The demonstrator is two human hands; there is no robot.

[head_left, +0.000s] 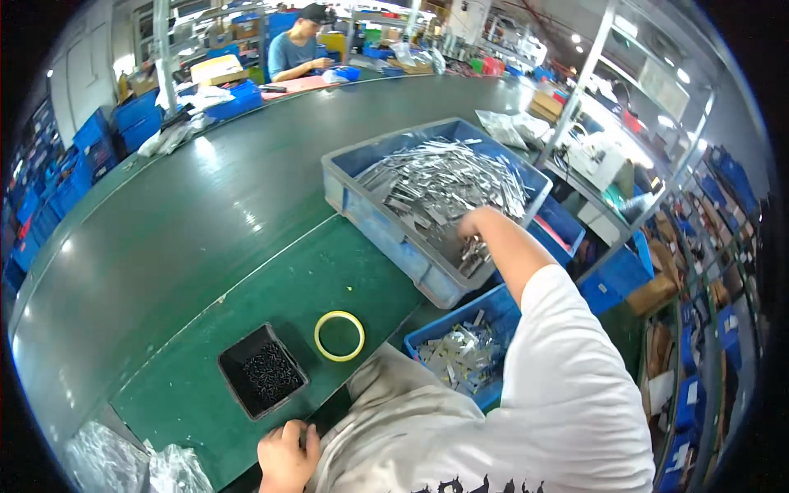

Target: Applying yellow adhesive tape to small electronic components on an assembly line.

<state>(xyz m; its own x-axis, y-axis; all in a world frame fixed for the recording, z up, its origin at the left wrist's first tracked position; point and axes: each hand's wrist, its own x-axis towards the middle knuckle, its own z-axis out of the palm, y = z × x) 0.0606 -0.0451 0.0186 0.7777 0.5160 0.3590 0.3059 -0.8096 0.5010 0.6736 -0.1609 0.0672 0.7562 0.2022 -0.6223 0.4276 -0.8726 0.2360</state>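
Note:
My right hand [472,223] reaches into a large grey-blue plastic bin [362,207], down at the near right corner of a heap of thin shiny metal strips [456,177]. Its fingers are partly hidden and blurred, so any hold on a strip cannot be made out. By the table's near edge my left hand [288,450] is closed, fingers curled in; whatever it may hold is hidden. Just beyond it stands a small black box [238,386] containing many small black parts, perhaps screws [271,375]. A roll of yellow tape [319,337] lies flat to the right of that box.
A blue tray [413,338] of small clear-bagged or shiny pieces sits below the big bin, beside my body. Clear plastic bags [107,460] lie at the near left. Across the table a person [294,53] works; metal shelving [588,74] rises at right.

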